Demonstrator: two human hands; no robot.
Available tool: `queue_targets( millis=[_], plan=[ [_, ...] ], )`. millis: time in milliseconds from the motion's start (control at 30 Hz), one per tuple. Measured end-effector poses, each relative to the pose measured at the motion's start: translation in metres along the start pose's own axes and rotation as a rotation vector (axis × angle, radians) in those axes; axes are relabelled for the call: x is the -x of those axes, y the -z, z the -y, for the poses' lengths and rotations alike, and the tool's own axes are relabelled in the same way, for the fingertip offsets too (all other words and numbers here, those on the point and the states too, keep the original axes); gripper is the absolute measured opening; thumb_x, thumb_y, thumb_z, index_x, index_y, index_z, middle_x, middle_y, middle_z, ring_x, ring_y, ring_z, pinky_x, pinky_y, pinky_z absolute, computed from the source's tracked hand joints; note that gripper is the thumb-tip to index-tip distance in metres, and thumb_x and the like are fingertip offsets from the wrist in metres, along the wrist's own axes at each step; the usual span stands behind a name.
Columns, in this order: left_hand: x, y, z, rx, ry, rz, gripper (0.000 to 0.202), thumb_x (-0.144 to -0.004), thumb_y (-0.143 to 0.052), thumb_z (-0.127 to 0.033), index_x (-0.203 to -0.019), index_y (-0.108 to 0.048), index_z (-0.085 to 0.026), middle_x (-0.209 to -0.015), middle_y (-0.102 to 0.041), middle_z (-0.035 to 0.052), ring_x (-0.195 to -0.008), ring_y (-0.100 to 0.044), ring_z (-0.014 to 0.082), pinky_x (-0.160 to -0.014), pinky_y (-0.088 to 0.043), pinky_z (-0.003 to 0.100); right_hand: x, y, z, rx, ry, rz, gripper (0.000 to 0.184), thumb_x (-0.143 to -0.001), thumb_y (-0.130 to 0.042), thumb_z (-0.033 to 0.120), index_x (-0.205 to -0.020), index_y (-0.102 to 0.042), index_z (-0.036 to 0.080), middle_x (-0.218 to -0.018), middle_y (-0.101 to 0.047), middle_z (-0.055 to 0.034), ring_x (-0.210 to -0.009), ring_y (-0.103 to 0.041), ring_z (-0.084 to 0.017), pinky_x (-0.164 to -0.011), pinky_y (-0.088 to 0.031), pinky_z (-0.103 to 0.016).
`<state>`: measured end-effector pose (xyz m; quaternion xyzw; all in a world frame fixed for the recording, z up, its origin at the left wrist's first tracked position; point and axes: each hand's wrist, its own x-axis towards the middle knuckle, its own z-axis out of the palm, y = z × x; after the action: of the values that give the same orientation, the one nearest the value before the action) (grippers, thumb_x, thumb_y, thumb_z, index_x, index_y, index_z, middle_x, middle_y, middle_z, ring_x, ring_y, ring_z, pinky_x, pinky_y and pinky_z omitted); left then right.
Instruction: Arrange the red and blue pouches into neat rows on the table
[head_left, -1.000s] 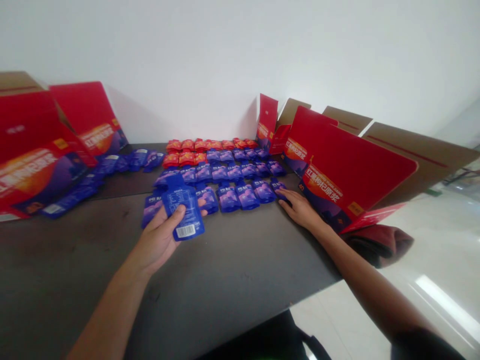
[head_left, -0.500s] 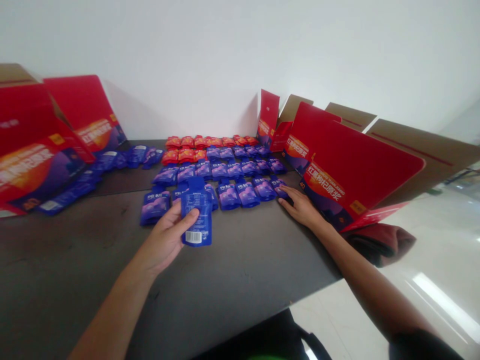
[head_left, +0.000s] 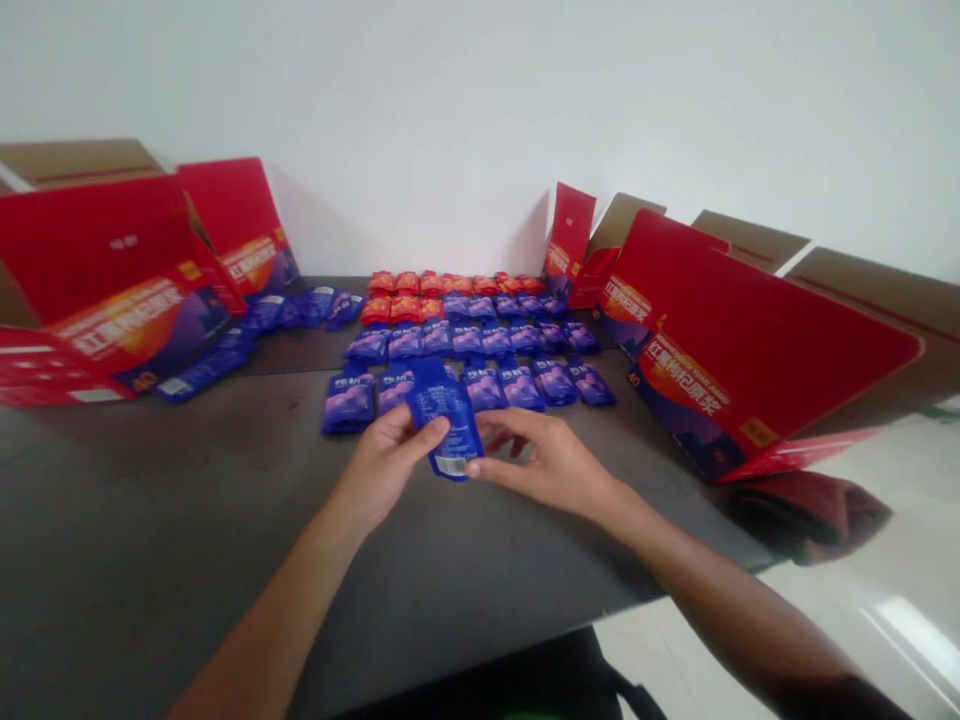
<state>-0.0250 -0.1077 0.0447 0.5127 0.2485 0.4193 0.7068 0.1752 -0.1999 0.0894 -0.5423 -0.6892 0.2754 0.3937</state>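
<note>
A blue spouted pouch, printed side with barcode facing me, is held up over the table in front of the rows. My left hand pinches its left side, thumb on the front and fingers behind. At the pouch's right edge, my right hand has its thumb on the lower corner and curved fingers by the side; its fingertips are partly hidden. Behind the hands lie rows of purple-faced pouches, with red pouches farther back.
Open red cartons stand on the left and on the right. Blue pouches lie loosely by the left carton. A dark reddish cloth sits at the table's right edge. A white wall rises behind the grey table.
My right hand has left the right end of the front row and come left to the held pouch. The pouch is now tilted in my left hand. The view has shifted left.
</note>
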Motion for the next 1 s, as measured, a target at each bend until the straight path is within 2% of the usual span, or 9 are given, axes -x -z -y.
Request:
queue_targets(
  millis=[133,233,400,500,600,700,800,900,1000],
  plan=[
    [-0.003,-0.001,0.004,0.078,-0.035,-0.006,0.027,-0.084,-0.077,-0.032,-0.108,-0.074,-0.02,-0.108,-0.075,0.0071,-0.1,-0.069,0.0217,-0.097,-0.05,0.036,-0.022,-0.027,-0.001,-0.38,-0.07,0.026,0.043,-0.093,-0.058,0.06,-0.101,-0.07,0.019,-0.089,-0.069,-0.0023,-0.081,-0.063,-0.015,-0.072,-0.051,-0.028],
    [-0.005,-0.002,0.004,0.157,-0.046,-0.035,0.029,-0.083,-0.079,-0.032,-0.108,-0.072,-0.02,-0.107,-0.074,0.0059,-0.1,-0.069,0.0198,-0.096,-0.05,0.033,-0.026,-0.045,-0.013,-0.65,-0.167,-0.011,0.041,-0.09,-0.063,0.061,-0.099,-0.065,0.021,-0.089,-0.066,-0.0005,-0.079,-0.062,-0.014,-0.072,-0.053,-0.027],
    [0.0,-0.003,-0.001,0.154,0.051,-0.042,0.029,-0.081,-0.08,-0.035,-0.104,-0.07,-0.02,-0.085,-0.071,0.001,-0.073,-0.068,0.0126,-0.069,-0.054,0.023,-0.02,-0.074,-0.023,-0.975,-0.277,0.062,0.054,-0.08,-0.075,0.061,-0.116,-0.056,0.026,-0.09,-0.065,0.0014,-0.076,-0.064,-0.013,-0.074,-0.055,-0.03],
    [0.004,-0.005,-0.005,0.09,0.103,-0.045,0.036,-0.08,-0.08,-0.042,-0.107,-0.069,-0.021,-0.076,-0.067,-0.0018,-0.052,-0.058,0.0081,-0.047,-0.045,0.018,-0.018,-0.079,-0.026,-1.07,-0.279,0.16,0.056,-0.082,-0.074,0.06,-0.122,-0.053,0.027,-0.087,-0.064,0.0021,-0.071,-0.063,-0.012,-0.073,-0.055,-0.03],
    [0.005,-0.009,-0.006,0.083,0.11,-0.041,0.045,-0.075,-0.083,-0.047,-0.109,-0.07,-0.02,-0.082,-0.069,0.0007,-0.056,-0.06,0.0094,-0.05,-0.048,0.02,-0.016,-0.076,-0.026,-1.091,-0.273,0.238,0.045,-0.086,-0.07,0.059,-0.112,-0.058,0.024,-0.086,-0.061,0.0023,-0.071,-0.06,-0.009,-0.074,-0.053,-0.027],
    [0.005,-0.009,-0.001,0.086,0.106,-0.033,0.048,-0.074,-0.083,-0.047,-0.112,-0.073,-0.02,-0.094,-0.073,0.0054,-0.078,-0.068,0.0177,-0.07,-0.055,0.027,-0.016,-0.067,-0.022,-1.011,-0.256,0.233,0.041,-0.086,-0.069,0.059,-0.093,-0.06,0.019,-0.08,-0.056,0.0032,-0.067,-0.053,-0.007,-0.068,-0.047,-0.022],
    [0.003,-0.005,0.009,0.045,0.11,0.001,0.049,-0.079,-0.08,-0.045,-0.122,-0.071,-0.023,-0.107,-0.074,0.0081,-0.096,-0.068,0.0241,-0.082,-0.053,0.033,-0.015,-0.043,-0.016,-0.834,-0.213,0.152,0.043,-0.083,-0.072,0.06,-0.086,-0.057,0.019,-0.072,-0.052,0.0044,-0.058,-0.045,-0.007,-0.054,-0.038,-0.02],
    [0.001,-0.002,0.017,-0.074,0.068,-0.022,0.048,-0.086,-0.072,-0.048,-0.129,-0.068,-0.028,-0.126,-0.07,0.0092,-0.115,-0.062,0.0268,-0.088,-0.047,0.033,-0.011,0.0,-0.024,-0.654,-0.2,-0.062,0.041,-0.083,-0.073,0.059,-0.092,-0.058,0.021,-0.07,-0.052,0.0052,-0.054,-0.041,-0.008,-0.048,-0.032,-0.02],
    [0.0,-0.002,0.02,-0.176,0.078,-0.029,0.045,-0.089,-0.067,-0.051,-0.13,-0.067,-0.032,-0.137,-0.064,0.0081,-0.126,-0.054,0.0264,-0.093,-0.043,0.032,-0.005,0.054,-0.053,-0.387,-0.168,-0.405,0.039,-0.082,-0.073,0.057,-0.09,-0.06,0.021,-0.071,-0.056,0.0037,-0.054,-0.044,-0.009,-0.049,-0.035,-0.021]
  ],
)
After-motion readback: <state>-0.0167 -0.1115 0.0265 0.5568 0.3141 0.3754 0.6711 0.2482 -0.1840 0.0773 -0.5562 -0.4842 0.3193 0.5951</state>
